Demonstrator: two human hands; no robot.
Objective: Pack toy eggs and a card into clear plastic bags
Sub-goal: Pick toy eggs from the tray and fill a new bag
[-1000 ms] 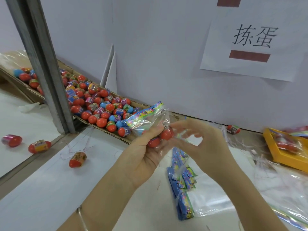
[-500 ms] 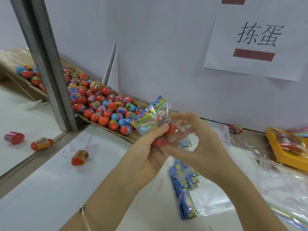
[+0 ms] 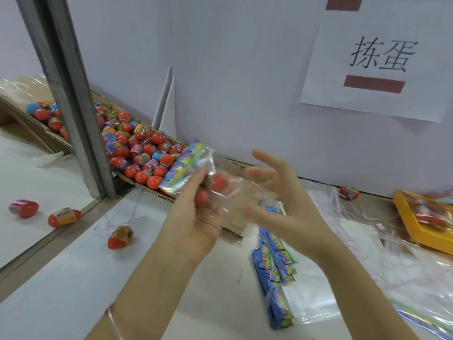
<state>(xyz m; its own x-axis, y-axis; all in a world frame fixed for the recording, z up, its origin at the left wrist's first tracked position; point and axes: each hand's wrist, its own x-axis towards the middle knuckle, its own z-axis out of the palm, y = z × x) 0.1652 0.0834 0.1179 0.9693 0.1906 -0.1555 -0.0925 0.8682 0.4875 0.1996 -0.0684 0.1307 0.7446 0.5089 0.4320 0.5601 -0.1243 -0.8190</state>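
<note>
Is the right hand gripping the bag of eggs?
No, the right hand is spread open; the left hand alone holds the bag.

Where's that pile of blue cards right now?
In the head view, the pile of blue cards lies on the white table, right of centre, below the right hand.

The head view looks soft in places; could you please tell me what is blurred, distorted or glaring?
Head view: the right hand is smeared by motion blur; the left hand and the clear bag it grips are sharper; the metal post slants, likely from the wide lens; the plastic sheets at the right catch pale glare; light is even, shadows faint.
</note>
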